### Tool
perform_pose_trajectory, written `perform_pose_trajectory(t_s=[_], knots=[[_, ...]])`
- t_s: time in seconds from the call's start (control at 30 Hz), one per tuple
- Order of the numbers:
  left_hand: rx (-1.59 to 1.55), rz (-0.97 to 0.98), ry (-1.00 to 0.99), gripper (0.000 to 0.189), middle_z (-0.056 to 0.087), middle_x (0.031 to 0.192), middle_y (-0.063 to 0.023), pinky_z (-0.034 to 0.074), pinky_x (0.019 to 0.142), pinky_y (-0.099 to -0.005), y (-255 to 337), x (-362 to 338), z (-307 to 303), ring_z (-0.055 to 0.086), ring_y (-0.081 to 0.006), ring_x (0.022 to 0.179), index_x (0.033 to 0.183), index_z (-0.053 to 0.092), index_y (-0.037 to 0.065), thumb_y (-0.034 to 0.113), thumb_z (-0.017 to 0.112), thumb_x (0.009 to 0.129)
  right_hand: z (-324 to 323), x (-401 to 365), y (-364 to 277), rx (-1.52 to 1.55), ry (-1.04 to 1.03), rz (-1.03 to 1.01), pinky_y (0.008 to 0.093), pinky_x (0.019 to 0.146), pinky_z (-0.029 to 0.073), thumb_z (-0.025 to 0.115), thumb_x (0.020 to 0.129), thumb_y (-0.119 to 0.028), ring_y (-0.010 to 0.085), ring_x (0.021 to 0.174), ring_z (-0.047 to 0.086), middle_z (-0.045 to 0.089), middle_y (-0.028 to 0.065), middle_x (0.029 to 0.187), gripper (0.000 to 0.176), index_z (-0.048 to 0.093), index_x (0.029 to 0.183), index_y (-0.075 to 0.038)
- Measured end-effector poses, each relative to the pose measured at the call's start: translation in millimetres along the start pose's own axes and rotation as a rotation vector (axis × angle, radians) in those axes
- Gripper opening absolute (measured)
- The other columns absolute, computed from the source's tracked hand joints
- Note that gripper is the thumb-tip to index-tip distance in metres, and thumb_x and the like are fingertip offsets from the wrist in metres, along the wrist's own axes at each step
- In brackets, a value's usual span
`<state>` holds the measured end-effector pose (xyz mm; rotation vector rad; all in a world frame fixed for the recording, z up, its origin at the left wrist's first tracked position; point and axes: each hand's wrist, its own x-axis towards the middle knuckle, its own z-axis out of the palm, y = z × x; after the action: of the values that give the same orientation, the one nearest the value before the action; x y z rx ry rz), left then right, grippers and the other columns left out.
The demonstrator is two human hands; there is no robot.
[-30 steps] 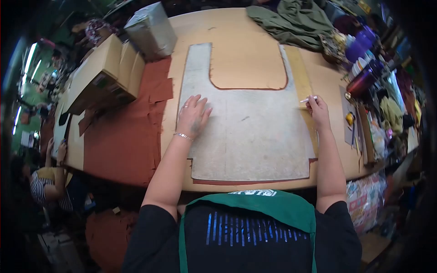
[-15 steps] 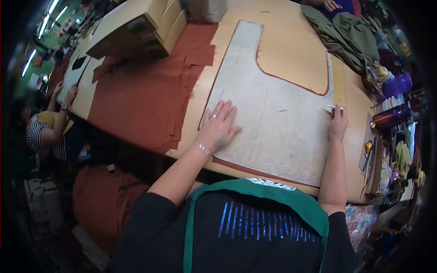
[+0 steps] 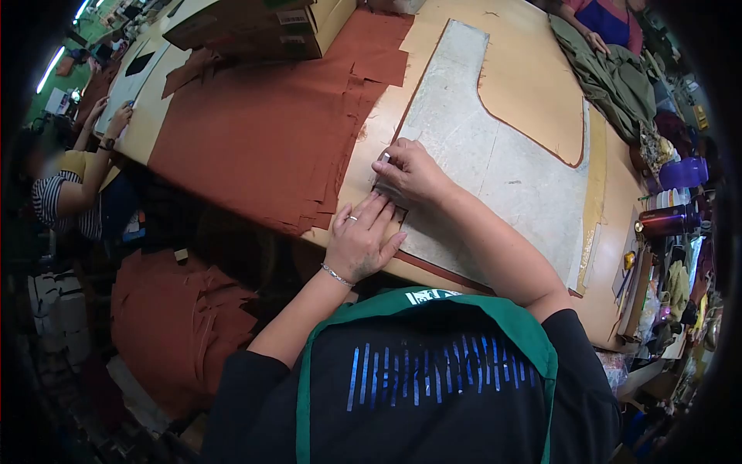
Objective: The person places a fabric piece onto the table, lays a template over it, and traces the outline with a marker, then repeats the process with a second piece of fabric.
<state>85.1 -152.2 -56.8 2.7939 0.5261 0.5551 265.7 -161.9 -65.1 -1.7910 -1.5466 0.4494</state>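
A large grey-white pattern board (image 3: 464, 147) lies flat on the table with rust-brown fabric showing along its edges. My left hand (image 3: 362, 240), with a ring and a bracelet, rests palm down at the board's lower left corner, fingers spread. Just above it my right hand (image 3: 413, 170) pinches a small white marker (image 3: 385, 157) at the board's left edge. A stack of rust-brown fabric (image 3: 263, 139) lies to the left of the board. Beside the board's right edge runs a yellowish ruler strip (image 3: 595, 185).
Cardboard boxes (image 3: 255, 29) stand at the back left. Olive cloth (image 3: 614, 77) lies at the back right, near a person (image 3: 607, 23). Another person (image 3: 77, 182) works at far left. Bottles (image 3: 668, 220) and tools line the right edge. More brown fabric (image 3: 174, 325) hangs below.
My right hand has crossed from the board's right edge to its left edge with the marker. My left hand has slid down to the lower left corner. The view has shifted.
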Motion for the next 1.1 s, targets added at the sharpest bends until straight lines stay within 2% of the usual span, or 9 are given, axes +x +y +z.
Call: perform_pose_trajectory(t_s=[0.2,0.3,0.4,0.47,0.57,0.67,0.87,0.97,1.1], knots=[[-0.033,0.003,0.009,0.043,0.049,0.117,-0.0090,0.030,0.090,-0.0384,-0.6,2.2,-2.4,0.044,-0.0202,0.112,0.108,0.055,0.005,0.034,0.056,0.077,-0.3,-2.5,-7.3,-0.098,0.026,-0.018,0.0366,0.069,0.040,0.057,0.080,-0.026,0.0279,0.073,0.049,0.052,0.0142,0.074,0.023,0.057,0.078,-0.002],[-0.056,0.006,0.022,0.041,0.051,0.114,-0.0092,0.031,0.089,-0.0385,0.2,2.8,-1.8,0.046,-0.0212,0.110,0.106,0.055,0.004,0.033,0.056,0.077,-21.5,5.1,6.0,0.142,0.040,0.048,0.0323,0.066,0.042,0.056,0.082,-0.024,0.0208,0.067,0.051,0.053,0.0084,0.070,0.022,0.057,0.078,-0.002],[-0.071,0.013,0.067,0.033,0.053,0.108,-0.0065,0.034,0.086,-0.0379,-1.4,5.5,-0.2,0.047,-0.0195,0.106,0.098,0.058,0.006,0.032,0.056,0.077,-71.7,-14.5,31.5,0.619,0.321,0.560,0.0214,0.058,0.040,0.052,0.085,-0.022,0.0049,0.064,0.048,0.057,0.0006,0.076,0.014,0.057,0.085,-0.008],[-0.108,-0.047,-0.071,0.030,0.054,0.104,-0.0077,0.037,0.082,-0.0361,-2.7,16.1,-7.2,0.049,-0.0218,0.103,0.093,0.059,0.006,0.031,0.057,0.077,-100.0,-31.2,63.5,0.603,0.609,0.522,0.0205,0.060,0.037,0.048,0.086,-0.021,0.0056,0.066,0.049,0.057,-0.0003,0.073,0.015,0.054,0.079,-0.009],[-0.121,-0.003,-0.077,0.025,0.054,0.099,-0.0100,0.042,0.078,-0.0347,2.3,46.9,-12.7,0.050,-0.0257,0.098,0.088,0.060,0.006,0.028,0.057,0.077,-125.8,-49.3,82.9,0.645,0.668,0.505,0.0198,0.059,0.035,0.047,0.088,-0.022,0.0053,0.062,0.044,0.053,-0.0022,0.069,0.017,0.053,0.078,-0.010],[-0.131,0.214,0.057,0.032,0.053,0.106,-0.0128,0.039,0.085,-0.0402,8.2,71.2,-2.2,0.049,-0.0300,0.103,0.099,0.057,0.003,0.028,0.055,0.079,-116.8,-47.8,84.6,0.542,0.539,0.464,0.0191,0.057,0.034,0.050,0.087,-0.024,0.0042,0.061,0.042,0.052,-0.0031,0.069,0.018,0.056,0.080,-0.008],[0.018,0.135,-0.115,0.049,0.038,0.128,-0.0133,0.030,0.092,-0.0521,21.9,43.9,20.7,0.033,-0.0297,0.121,0.118,0.047,0.006,0.038,0.050,0.081,-59.1,-16.2,33.8,0.494,0.104,0.339,0.0239,0.056,0.043,0.056,0.083,-0.024,0.0082,0.064,0.051,0.058,0.0032,0.071,0.023,0.059,0.081,-0.001],[-0.051,0.055,-0.266,0.055,0.034,0.129,-0.0155,0.018,0.099,-0.0546,18.6,41.9,23.0,0.029,-0.0320,0.122,0.121,0.044,0.005,0.041,0.050,0.080,-33.3,-0.5,4.5,0.546,-0.181,0.415,0.0246,0.055,0.042,0.057,0.084,-0.022,0.0079,0.064,0.050,0.054,0.0010,0.066,0.022,0.060,0.080,-0.002],[-0.017,0.069,-0.229,0.055,0.037,0.126,-0.0177,0.013,0.100,-0.0555,18.6,41.4,21.1,0.028,-0.0367,0.121,0.120,0.044,0.004,0.041,0.049,0.080,-8.6,9.3,-1.0,-0.001,-0.114,0.014,0.0311,0.056,0.044,0.060,0.080,-0.024,0.0202,0.060,0.053,0.054,0.0130,0.069,0.026,0.058,0.075,0.001]])
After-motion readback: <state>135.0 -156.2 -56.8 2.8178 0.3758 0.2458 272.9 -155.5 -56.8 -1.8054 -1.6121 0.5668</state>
